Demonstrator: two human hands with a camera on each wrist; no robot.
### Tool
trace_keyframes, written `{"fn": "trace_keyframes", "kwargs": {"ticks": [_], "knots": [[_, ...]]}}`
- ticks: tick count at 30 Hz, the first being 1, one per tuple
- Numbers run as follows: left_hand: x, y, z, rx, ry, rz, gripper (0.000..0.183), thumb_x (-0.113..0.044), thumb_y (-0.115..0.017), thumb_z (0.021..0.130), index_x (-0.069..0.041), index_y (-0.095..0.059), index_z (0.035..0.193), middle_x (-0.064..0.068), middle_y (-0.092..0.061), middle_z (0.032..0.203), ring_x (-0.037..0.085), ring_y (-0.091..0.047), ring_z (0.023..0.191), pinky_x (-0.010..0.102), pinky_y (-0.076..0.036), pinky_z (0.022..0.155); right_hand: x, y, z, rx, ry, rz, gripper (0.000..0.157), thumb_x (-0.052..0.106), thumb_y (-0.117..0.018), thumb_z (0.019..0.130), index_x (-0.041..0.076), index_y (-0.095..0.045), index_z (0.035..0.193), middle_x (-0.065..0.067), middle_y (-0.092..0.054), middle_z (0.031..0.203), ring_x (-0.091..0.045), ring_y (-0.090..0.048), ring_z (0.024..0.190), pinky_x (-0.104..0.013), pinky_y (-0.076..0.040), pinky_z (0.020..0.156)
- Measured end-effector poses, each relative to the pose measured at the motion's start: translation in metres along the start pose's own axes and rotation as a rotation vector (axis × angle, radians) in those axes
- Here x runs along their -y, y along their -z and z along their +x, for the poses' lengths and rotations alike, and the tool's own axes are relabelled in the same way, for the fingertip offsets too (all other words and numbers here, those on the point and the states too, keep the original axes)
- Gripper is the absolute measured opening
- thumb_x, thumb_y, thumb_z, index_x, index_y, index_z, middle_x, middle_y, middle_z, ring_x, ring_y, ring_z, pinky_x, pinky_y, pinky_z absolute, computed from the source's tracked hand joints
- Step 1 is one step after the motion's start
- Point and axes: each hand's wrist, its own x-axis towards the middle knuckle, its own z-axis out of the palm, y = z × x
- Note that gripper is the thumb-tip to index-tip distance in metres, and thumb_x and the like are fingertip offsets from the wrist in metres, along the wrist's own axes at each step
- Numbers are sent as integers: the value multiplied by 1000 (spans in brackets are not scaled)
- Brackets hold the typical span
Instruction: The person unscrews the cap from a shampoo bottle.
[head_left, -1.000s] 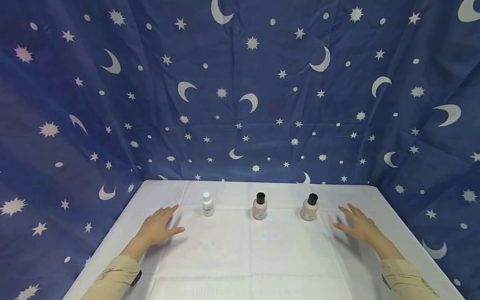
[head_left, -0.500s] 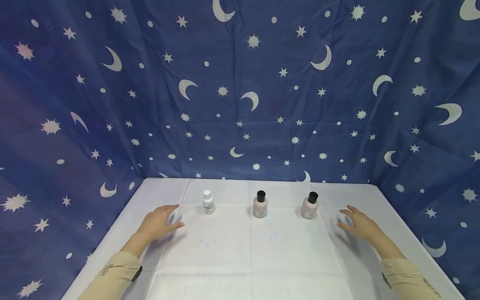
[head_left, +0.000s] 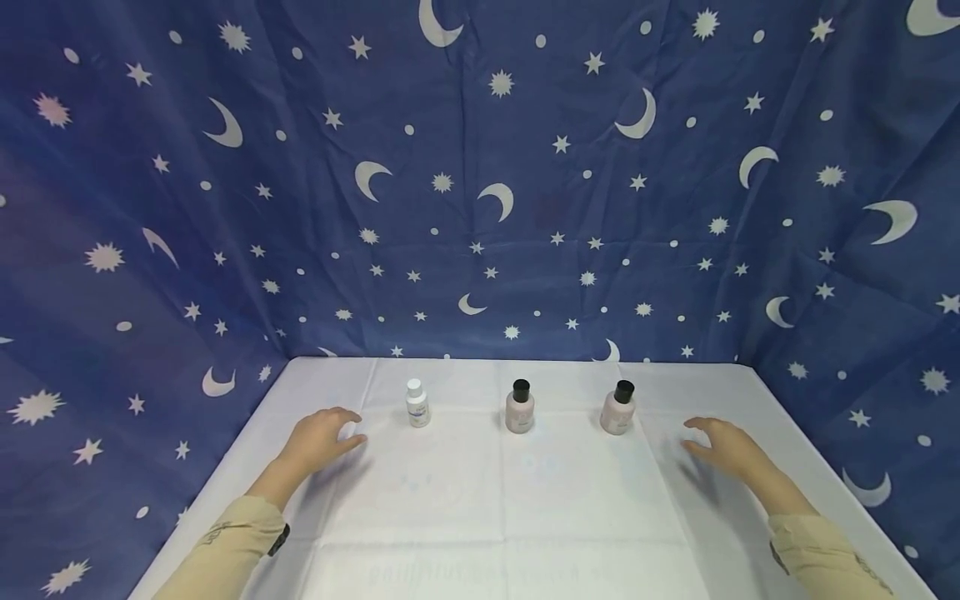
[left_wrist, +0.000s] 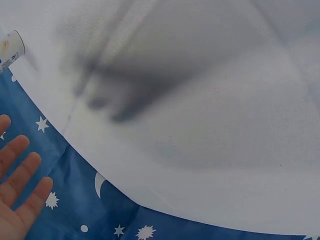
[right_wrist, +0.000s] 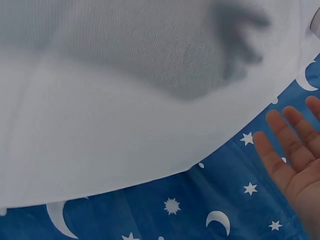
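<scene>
Three small bottles stand upright in a row on the white-covered table. Leftmost is a white bottle (head_left: 417,408) with a white cap; a pale pink bottle (head_left: 520,413) with a black cap stands in the middle, and a similar pink bottle (head_left: 617,415) on the right. My left hand (head_left: 318,440) hovers left of the white bottle, fingers relaxed and touching nothing. Apart from the right pink bottle, on its right side, my right hand (head_left: 729,450) hangs over the cloth with loose fingers. Part of the white bottle (left_wrist: 11,49) shows at the left wrist view's edge.
A white cloth (head_left: 420,517) covers the table, creased in straight folds. Dark blue fabric (head_left: 480,208) printed with moons and stars rises behind the table and along both sides.
Fingers of both hands have curved slightly more, and the right hand has shifted a little to the right. The bottles stay in place on the table.
</scene>
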Motion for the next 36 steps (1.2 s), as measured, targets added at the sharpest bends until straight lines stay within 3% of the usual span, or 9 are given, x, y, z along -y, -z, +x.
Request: {"fn": "trace_keyframes", "kwargs": {"ticks": [10, 23, 30, 36], "knots": [[-10, 7, 1, 26, 25, 37, 22, -25, -70, 83, -7, -71, 96, 8, -71, 89, 27, -66, 83, 43, -54, 73, 3, 0, -4, 68, -77, 52, 35, 17, -64, 87, -10, -60, 108, -27, -66, 93, -39, -64, 83, -50, -53, 72], [-10, 8, 4, 25, 41, 4, 19, -23, -70, 83, -7, -71, 95, 9, -72, 89, 27, -66, 81, 44, -54, 71, 19, -3, -4, 110, -123, 14, 35, 19, -62, 88, -10, -60, 108, -25, -67, 89, -33, -65, 77, -48, -54, 68], [-10, 7, 7, 25, 31, 0, 20, -23, -70, 84, -7, -71, 94, 8, -72, 88, 26, -66, 81, 43, -54, 72, 30, -5, -6, 84, -84, 21, 32, 17, -64, 87, -9, -62, 106, -24, -67, 87, -33, -65, 76, -47, -54, 68], [-13, 5, 7, 21, 37, -22, 20, -23, -69, 84, -6, -71, 94, 9, -72, 89, 27, -67, 81, 44, -53, 74, 40, -7, -7, 70, -21, -49, 31, 18, -67, 84, -7, -64, 101, -19, -68, 82, -29, -65, 71, -43, -55, 64]]}}
